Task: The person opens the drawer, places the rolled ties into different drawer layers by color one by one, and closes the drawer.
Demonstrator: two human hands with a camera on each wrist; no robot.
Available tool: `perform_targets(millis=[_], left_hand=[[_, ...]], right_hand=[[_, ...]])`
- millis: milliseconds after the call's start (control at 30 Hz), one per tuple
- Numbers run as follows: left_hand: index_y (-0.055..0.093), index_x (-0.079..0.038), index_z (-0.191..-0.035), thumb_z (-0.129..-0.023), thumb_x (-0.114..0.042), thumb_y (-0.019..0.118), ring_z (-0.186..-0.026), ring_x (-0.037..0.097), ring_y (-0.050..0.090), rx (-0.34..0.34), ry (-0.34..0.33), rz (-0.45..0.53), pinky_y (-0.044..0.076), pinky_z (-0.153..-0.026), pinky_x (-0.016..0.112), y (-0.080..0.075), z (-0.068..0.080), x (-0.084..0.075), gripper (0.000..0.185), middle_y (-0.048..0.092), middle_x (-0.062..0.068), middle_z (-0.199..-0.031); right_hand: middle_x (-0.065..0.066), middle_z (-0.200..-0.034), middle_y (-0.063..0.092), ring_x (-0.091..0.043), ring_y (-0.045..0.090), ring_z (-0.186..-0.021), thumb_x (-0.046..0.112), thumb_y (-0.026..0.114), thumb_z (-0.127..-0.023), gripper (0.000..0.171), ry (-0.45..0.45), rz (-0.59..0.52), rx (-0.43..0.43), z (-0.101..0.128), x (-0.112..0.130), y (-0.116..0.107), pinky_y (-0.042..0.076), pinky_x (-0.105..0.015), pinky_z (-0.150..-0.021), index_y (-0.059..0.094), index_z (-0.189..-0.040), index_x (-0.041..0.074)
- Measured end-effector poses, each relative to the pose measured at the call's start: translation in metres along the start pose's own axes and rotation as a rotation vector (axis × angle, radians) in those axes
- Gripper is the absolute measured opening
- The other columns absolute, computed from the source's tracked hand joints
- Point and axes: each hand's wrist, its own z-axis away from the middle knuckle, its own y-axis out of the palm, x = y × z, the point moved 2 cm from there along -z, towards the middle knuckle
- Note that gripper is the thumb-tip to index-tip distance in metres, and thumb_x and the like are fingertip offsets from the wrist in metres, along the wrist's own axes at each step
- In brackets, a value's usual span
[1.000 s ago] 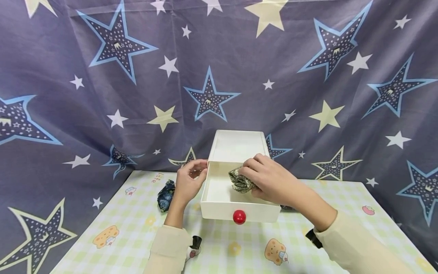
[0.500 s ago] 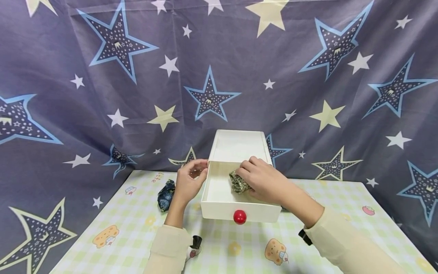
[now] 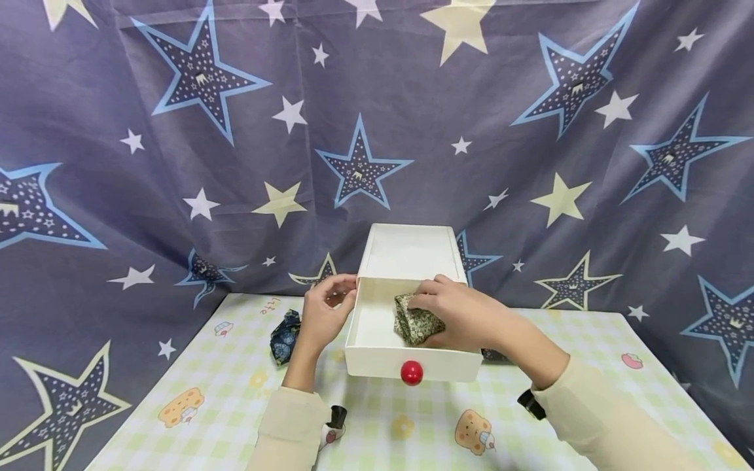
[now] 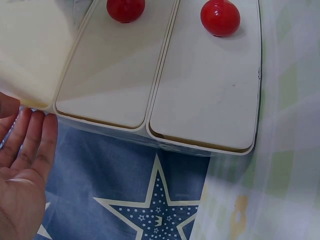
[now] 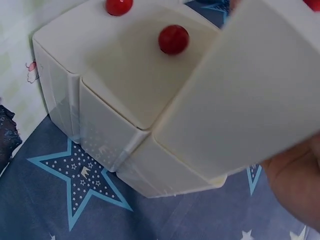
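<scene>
Folded cloth (image 3: 417,323): soft, light, likely pinched anywhere. Right hand (image 3: 465,313) grips it inside drawer (image 3: 377,356); left hand (image 3: 323,313), fingers relaxed, steadies drawer's side.

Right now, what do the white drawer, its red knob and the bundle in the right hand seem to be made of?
The drawer looks like smooth, matte white plastic, though painted wood is possible. The red knob is glossy and round, probably plastic or lacquered wood. The bundle under the right hand is soft printed fabric: it creases and folds.
</scene>
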Motion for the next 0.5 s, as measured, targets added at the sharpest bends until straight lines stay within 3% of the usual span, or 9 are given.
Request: perform_targets(millis=[133, 300, 500], left_hand=[[0.071, 0.006, -0.113, -0.089, 0.011, 0.069, -0.086, 0.032, 0.07, 0.001, -0.009, -0.015, 0.06, -0.08, 0.043, 0.001, 0.0, -0.014, 0.024, 0.074, 0.02, -0.099], [0.069, 0.012, -0.11, -0.088, 0.015, 0.067, -0.084, 0.038, 0.07, 0.004, 0.012, -0.024, 0.058, -0.078, 0.056, 0.001, -0.001, -0.041, 0.022, 0.073, 0.024, -0.096], [0.07, 0.012, -0.11, -0.088, 0.015, 0.067, -0.083, 0.034, 0.07, 0.0, 0.016, -0.029, 0.058, -0.077, 0.057, 0.001, 0.0, -0.041, 0.022, 0.073, 0.023, -0.096]], right_hand=[[-0.001, -0.117, 0.066, -0.021, 0.061, -0.11, 0.031, 0.091, -0.077, 0.054, 0.006, -0.106, -0.008, 0.005, -0.006, -0.01, 0.052, -0.038, -0.095, 0.071, -0.123, 0.009], [-0.003, -0.113, 0.068, -0.021, 0.062, -0.107, 0.027, 0.087, -0.083, 0.048, 0.023, -0.112, -0.054, 0.013, -0.01, -0.022, 0.053, -0.04, -0.092, 0.071, -0.124, 0.007], [-0.002, -0.109, 0.068, -0.017, 0.061, -0.1, 0.027, 0.079, -0.091, 0.037, -0.004, -0.05, -0.154, 0.018, -0.01, -0.028, 0.052, -0.038, -0.086, 0.071, -0.122, 0.007]])
